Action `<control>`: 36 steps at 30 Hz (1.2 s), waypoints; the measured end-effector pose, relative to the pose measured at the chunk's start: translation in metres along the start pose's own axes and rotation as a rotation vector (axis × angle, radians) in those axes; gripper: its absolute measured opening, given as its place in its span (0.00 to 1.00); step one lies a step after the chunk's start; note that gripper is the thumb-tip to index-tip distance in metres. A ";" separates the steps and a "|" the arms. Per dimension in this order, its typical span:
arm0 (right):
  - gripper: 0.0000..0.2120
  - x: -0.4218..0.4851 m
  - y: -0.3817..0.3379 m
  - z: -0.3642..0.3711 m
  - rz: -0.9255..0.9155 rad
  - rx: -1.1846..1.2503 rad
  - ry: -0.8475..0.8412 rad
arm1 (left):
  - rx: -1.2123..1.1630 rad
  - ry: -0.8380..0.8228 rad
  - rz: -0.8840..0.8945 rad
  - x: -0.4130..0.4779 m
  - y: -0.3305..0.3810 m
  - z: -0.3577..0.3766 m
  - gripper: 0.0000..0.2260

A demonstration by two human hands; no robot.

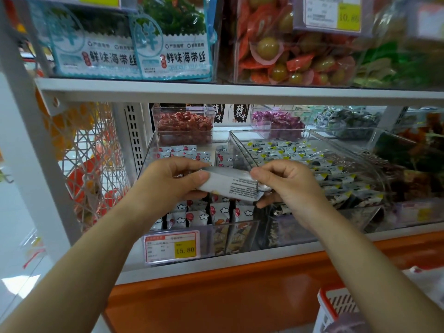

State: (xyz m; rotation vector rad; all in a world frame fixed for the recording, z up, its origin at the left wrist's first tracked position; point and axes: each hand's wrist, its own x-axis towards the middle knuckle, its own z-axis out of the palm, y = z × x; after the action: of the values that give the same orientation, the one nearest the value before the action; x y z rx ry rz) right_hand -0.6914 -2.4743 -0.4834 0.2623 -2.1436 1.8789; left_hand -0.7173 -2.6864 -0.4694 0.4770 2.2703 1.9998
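Shop shelf (216,92) with clear snack bins (240,138). Left hand (168,181) and right hand (288,183) each pinch one end of a silver snack packet (230,181), held above the near-left bin. Packet looks light, crinkly, probably slippery; best gripped at the sealed ends.

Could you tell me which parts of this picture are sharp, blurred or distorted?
Head view: the silver packet, pinched between left hand and right hand, is sharp enough to show print; the upper-right bags blur; the wide lens tilts the white upright at left.
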 end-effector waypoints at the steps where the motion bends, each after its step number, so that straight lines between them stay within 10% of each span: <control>1: 0.06 -0.001 0.001 0.002 -0.009 0.005 -0.005 | -0.024 0.019 -0.015 0.001 -0.001 0.000 0.06; 9: 0.19 0.006 -0.001 0.012 -0.155 -0.284 0.000 | -0.154 0.127 -0.076 0.018 -0.005 0.002 0.07; 15: 0.13 0.051 -0.002 0.006 -0.152 -0.247 0.307 | 0.673 0.276 0.187 0.069 -0.014 -0.006 0.13; 21: 0.11 0.101 0.010 0.012 -0.189 -0.468 0.290 | 1.025 0.237 0.158 0.132 -0.028 -0.003 0.10; 36: 0.12 0.169 0.016 0.038 -0.254 -0.877 0.052 | 0.977 0.106 -0.093 0.169 -0.043 0.000 0.14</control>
State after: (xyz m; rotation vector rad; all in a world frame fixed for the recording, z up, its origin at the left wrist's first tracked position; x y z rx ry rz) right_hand -0.8592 -2.5023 -0.4483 0.2630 -2.5055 0.6890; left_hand -0.8853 -2.6434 -0.4875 0.2887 3.1323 0.7565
